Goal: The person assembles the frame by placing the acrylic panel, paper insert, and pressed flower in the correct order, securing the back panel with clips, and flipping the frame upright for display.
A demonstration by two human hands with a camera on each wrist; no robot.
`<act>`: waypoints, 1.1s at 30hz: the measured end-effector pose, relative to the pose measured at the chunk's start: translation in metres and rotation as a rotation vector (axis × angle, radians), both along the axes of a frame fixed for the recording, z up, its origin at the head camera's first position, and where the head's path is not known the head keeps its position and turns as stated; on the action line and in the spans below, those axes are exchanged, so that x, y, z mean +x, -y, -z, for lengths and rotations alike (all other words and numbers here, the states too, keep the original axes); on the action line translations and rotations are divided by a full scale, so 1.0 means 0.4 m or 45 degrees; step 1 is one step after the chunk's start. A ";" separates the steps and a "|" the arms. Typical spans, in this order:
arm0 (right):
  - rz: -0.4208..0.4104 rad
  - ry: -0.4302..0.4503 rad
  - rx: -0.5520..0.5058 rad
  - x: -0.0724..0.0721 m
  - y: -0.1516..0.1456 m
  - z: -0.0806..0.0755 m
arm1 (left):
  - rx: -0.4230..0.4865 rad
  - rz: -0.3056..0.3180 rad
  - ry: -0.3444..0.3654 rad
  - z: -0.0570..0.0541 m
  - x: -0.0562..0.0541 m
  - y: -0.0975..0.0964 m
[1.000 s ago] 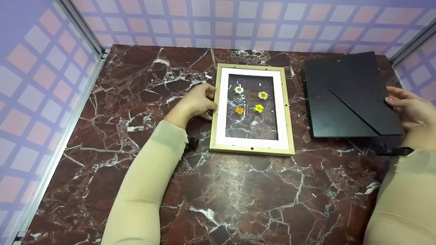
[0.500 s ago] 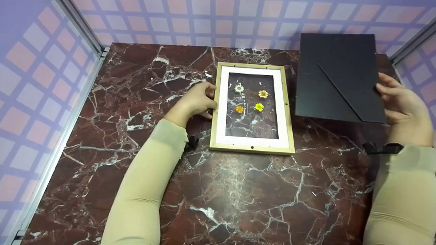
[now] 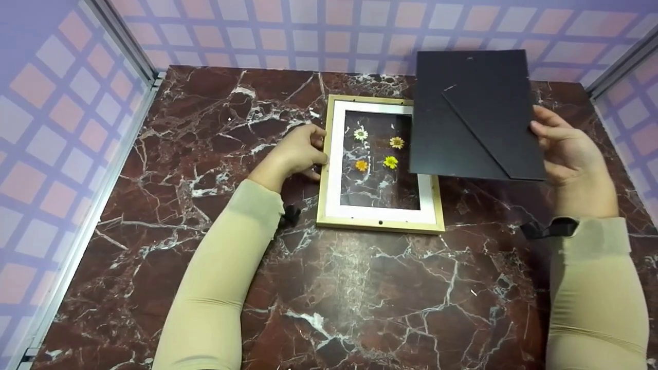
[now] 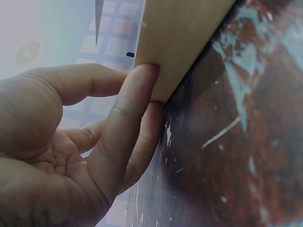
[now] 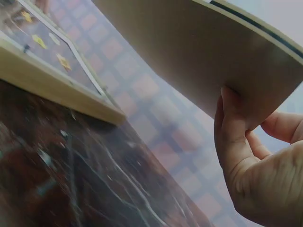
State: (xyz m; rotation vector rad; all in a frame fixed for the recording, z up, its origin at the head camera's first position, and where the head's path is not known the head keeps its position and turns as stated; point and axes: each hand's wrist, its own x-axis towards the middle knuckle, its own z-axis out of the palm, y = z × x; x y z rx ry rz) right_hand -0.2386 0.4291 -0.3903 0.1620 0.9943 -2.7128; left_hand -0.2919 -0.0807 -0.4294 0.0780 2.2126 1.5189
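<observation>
A light wooden picture frame (image 3: pixel 381 227) with a white mat lies face down on the table, turned slightly. Behind its clear pane show several small dried flowers (image 3: pixel 390 162), white, yellow and orange. My left hand (image 3: pixel 295 151) holds the frame's left edge; in the left wrist view, fingertips (image 4: pixel 144 75) press its wooden side. Raised over the frame's upper right part is a black backing board (image 3: pixel 473 115) with a slanted stand flap. My right hand (image 3: pixel 573 151) pinches this board by its right edge. In the right wrist view its pale underside (image 5: pixel 184 52) shows.
The dark red marbled table (image 3: pixel 390 298) reaches from the front to a checked purple wall (image 3: pixel 288 31). Small black turn pins (image 3: pixel 380 222) sit along the frame's rim. Metal rails (image 3: pixel 123 41) border the sides.
My right hand has lifted the backing board and carried it left, from beside the frame to partly over it. My left hand and the frame have stayed in place.
</observation>
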 end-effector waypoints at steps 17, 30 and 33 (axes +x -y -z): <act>0.060 -0.091 0.400 0.007 0.201 0.038 | 0.038 0.005 0.020 0.005 -0.004 0.005; 0.049 -0.102 0.445 0.007 0.298 0.102 | 0.028 0.006 0.028 0.003 -0.004 0.005; 0.034 -0.083 0.483 0.008 0.317 0.115 | 0.026 0.009 0.028 0.003 -0.005 0.005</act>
